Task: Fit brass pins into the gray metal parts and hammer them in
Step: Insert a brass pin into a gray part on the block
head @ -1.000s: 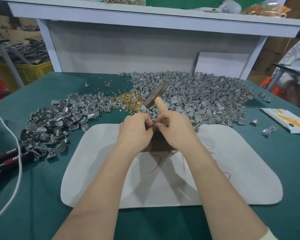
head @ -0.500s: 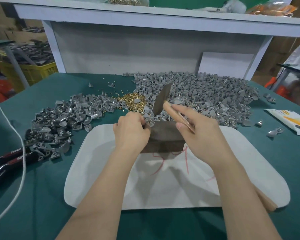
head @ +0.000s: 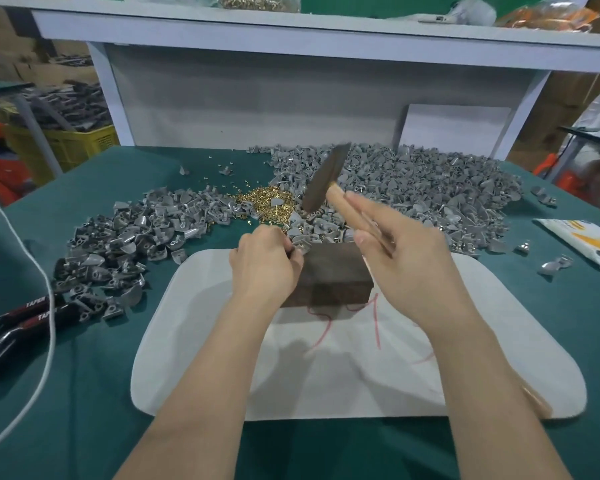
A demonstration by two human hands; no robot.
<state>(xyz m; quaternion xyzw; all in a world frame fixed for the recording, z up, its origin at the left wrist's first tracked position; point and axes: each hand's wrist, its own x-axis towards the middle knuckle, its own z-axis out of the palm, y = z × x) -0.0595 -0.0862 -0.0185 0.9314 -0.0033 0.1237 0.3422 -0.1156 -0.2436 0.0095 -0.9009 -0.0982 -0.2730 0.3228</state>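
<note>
My right hand grips a wooden-handled hammer, its dark head raised and tilted above the far edge of a dark metal block. My left hand pinches a small gray metal part against the block's left top corner; most of that part is hidden by my fingers. A heap of brass pins lies just beyond the block. A big pile of gray parts spreads behind and to the right, and a second pile lies to the left.
The block stands on a white mat with red marks, on a green table. Red-and-black pliers and a white cord lie at the left. A white packet rests at the right edge. A shelf frame rises at the back.
My right hand left my left hand, took the hammer by its handle and lifted the head higher. My left hand stays at the block's corner with the part.
</note>
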